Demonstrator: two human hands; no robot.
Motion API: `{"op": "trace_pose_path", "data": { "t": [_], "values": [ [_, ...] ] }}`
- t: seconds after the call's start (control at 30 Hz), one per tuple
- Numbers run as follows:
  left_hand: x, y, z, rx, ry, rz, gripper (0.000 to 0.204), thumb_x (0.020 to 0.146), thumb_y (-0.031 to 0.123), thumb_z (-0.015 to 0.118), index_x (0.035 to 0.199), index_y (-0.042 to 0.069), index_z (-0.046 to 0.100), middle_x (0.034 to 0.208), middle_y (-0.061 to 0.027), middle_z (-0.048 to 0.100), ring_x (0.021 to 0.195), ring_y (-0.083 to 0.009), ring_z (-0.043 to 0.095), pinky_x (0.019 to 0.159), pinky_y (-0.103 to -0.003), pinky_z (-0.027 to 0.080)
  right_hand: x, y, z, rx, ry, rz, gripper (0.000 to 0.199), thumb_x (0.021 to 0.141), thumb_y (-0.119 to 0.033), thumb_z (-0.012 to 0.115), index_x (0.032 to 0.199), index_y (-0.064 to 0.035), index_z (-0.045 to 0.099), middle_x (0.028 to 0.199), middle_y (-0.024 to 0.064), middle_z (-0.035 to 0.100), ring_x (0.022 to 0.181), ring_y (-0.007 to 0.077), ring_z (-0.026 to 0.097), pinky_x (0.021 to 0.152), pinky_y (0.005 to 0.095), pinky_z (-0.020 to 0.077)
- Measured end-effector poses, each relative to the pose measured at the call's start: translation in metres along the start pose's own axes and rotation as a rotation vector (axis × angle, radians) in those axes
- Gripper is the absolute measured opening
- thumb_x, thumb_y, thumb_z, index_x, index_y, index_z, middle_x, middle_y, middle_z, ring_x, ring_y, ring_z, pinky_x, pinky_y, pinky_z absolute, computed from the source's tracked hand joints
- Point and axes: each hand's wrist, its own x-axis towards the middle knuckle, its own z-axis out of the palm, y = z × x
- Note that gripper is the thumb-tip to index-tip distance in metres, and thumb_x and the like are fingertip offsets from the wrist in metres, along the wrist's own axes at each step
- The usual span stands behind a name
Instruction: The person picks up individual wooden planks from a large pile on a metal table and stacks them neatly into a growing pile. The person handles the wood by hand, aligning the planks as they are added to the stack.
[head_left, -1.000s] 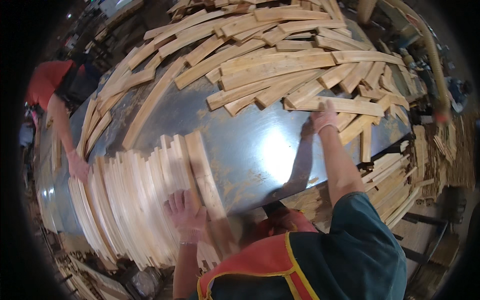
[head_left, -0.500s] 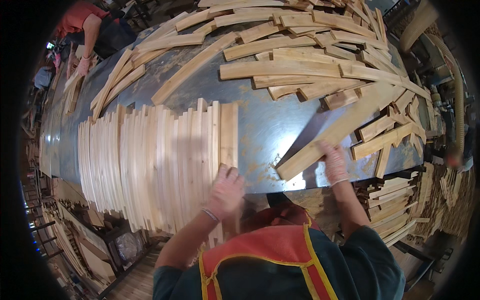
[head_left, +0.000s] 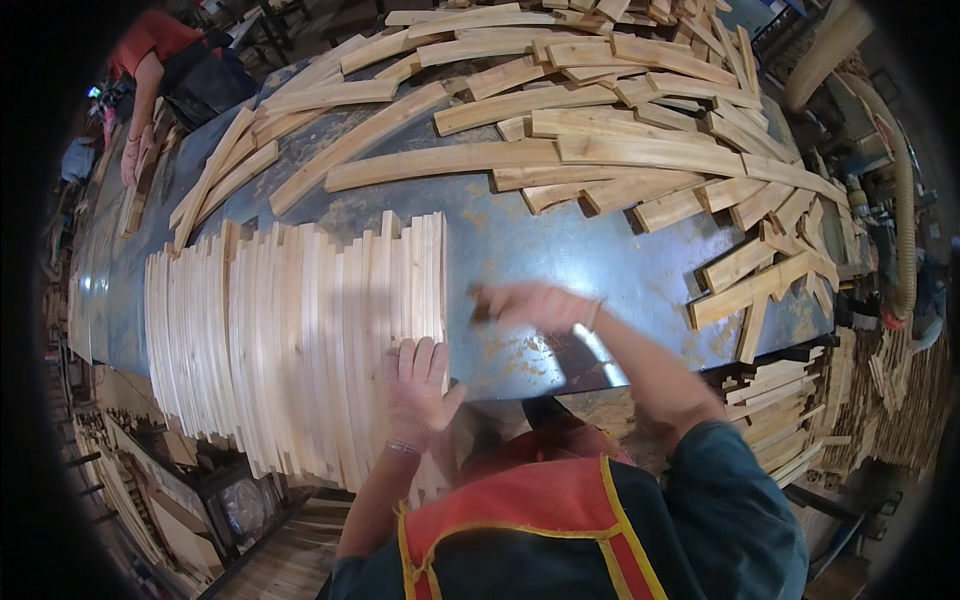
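A long row of pale wooden slats [head_left: 300, 340], packed side by side on edge, lies on the metal-topped table [head_left: 590, 260]. My left hand [head_left: 415, 385], in a thin glove, rests on the near right end of this row, fingers stretched out and thumb apart. Just right of the row, my right hand [head_left: 540, 305] is over the bare tabletop and smeared by motion. At its fingertips is a small brown blur that I cannot make out. A slightly curved board [head_left: 440, 162] lies at the front of the loose pile, beyond both hands.
Loose curved boards [head_left: 600, 90] pile up across the far side, with more short pieces [head_left: 750, 290] at the right. At far left another person's hand [head_left: 132, 160] is by some wood. Stacked slats [head_left: 775, 390] sit below the right table edge. A ribbed hose [head_left: 905, 220] hangs at right.
My right hand has swung left toward the row and no longer shows the long board it held. The wide face at the row's right end is gone. A front pile board lies further left.
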Motion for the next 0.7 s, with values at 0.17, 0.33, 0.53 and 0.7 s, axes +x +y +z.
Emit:
{"op": "trace_pose_path", "data": {
  "t": [0.17, 0.33, 0.53, 0.7],
  "values": [
    [0.005, -0.006, 0.009, -0.09, 0.098, 0.011, 0.066, 0.072, 0.027, 0.082, 0.132, 0.006, 0.065, 0.139, -0.0148, 0.061, 0.129, -0.0418, 0.058, 0.116, -0.063, 0.044, -0.037, 0.113, -0.224, -0.939, 0.612, 0.51, 0.096, 0.082, -0.041, 0.086, 0.165, -0.0099, 0.048, 0.169, 0.0214, 0.05, 0.157, 0.0399, 0.046, 0.127, 0.0535, 0.0416],
    [0.009, -0.008, 0.009, -0.085, 0.118, 0.016, 0.066, 0.069, 0.024, 0.079, 0.131, 0.007, 0.065, 0.137, -0.0148, 0.063, 0.127, -0.0414, 0.06, 0.113, -0.063, 0.046, -0.07, 0.14, -0.276, -0.873, 0.378, 0.704, 0.1, 0.081, -0.041, 0.085, 0.167, -0.014, 0.043, 0.161, 0.0225, 0.055, 0.149, 0.0427, 0.052, 0.124, 0.0528, 0.0448],
    [0.012, -0.004, 0.01, -0.073, 0.125, 0.007, 0.066, 0.067, 0.022, 0.078, 0.131, 0.006, 0.065, 0.134, -0.0144, 0.063, 0.125, -0.0411, 0.06, 0.111, -0.062, 0.047, -0.113, 0.137, -0.193, -0.794, 0.376, 0.665, 0.084, 0.09, -0.041, 0.079, 0.162, -0.0102, 0.049, 0.132, 0.0288, 0.068, 0.124, 0.0466, 0.065, 0.107, 0.0552, 0.0549],
    [0.002, -0.01, 0.017, -0.088, 0.171, -0.003, 0.065, 0.07, 0.023, 0.078, 0.131, 0.006, 0.066, 0.136, -0.0144, 0.061, 0.127, -0.0405, 0.059, 0.113, -0.061, 0.046, -0.144, 0.112, -0.07, 0.6, 0.571, 0.498, 0.069, 0.104, -0.039, 0.075, 0.157, -0.0013, 0.052, 0.112, 0.0097, 0.071, 0.101, 0.0225, 0.068, 0.088, 0.0392, 0.0614]
  ]
}}
